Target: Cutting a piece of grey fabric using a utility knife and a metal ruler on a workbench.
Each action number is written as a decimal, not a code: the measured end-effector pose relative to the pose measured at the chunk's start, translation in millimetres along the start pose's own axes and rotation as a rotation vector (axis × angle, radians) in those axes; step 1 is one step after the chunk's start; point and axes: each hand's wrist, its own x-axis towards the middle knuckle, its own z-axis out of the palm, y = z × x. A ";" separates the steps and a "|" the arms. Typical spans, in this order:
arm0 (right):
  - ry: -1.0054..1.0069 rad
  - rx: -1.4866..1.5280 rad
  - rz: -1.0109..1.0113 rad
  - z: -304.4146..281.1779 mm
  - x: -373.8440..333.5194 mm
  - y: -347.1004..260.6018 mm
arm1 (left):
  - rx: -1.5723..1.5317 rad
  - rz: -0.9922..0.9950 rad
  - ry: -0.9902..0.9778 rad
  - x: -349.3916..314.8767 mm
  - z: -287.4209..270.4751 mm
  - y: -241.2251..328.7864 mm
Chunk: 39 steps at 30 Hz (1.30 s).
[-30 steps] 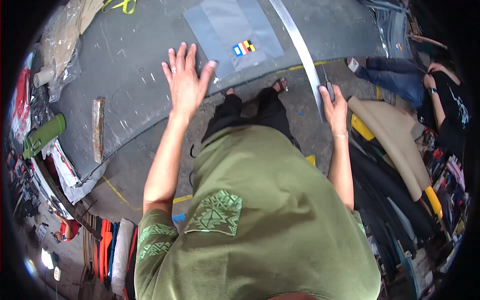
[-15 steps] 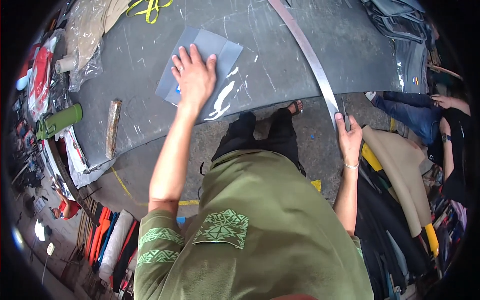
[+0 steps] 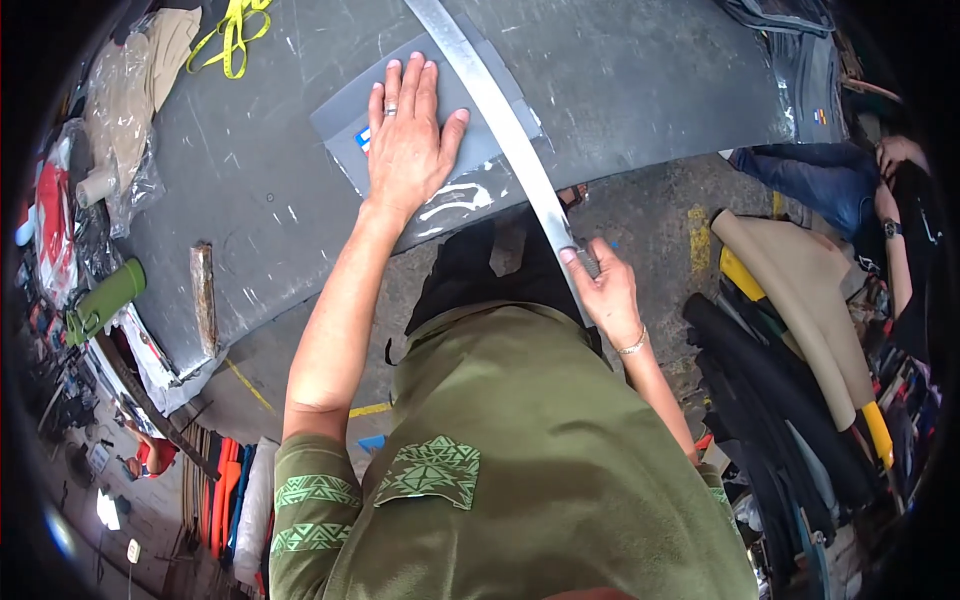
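Note:
My left hand (image 3: 410, 155) lies flat, fingers stretched out, on a grey sheet (image 3: 347, 108) on the dark table (image 3: 650, 85). A small blue and white label (image 3: 363, 140) shows beside that hand. My right hand (image 3: 612, 295) grips the near end of a long metal ruler (image 3: 500, 115). Also in its grasp is a knife, with part of the dark grey handle (image 3: 588, 262) showing between thumb and fingers; its blade is not clearly visible. The ruler crosses over the right part of the sheet and reaches past the table's near edge. Whether it touches the sheet I cannot tell.
A yellow tape measure (image 3: 235, 40) lies at the far left of the table. Left of it are plastic-wrapped pieces (image 3: 120, 130), a brown stick (image 3: 203, 295) and a green roll (image 3: 108, 297). Rolls of material (image 3: 790, 320) stand at right, near another person's arm (image 3: 895, 245).
My right hand has swung the ruler leftward, from beside the sheet to across it. The sheet shows farther right and slightly turned, with my left hand still flat on it.

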 end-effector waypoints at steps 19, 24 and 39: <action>0.019 0.473 -0.071 5.2 45.9 -4.7 | -0.015 0.089 0.079 54.3 12.7 -20.7; 0.015 0.596 -0.077 14.6 57.7 -8.3 | -0.009 0.095 0.055 54.0 12.6 -20.1; -0.015 0.632 -0.010 11.8 68.8 -6.1 | -0.019 0.089 0.049 54.4 9.8 -20.1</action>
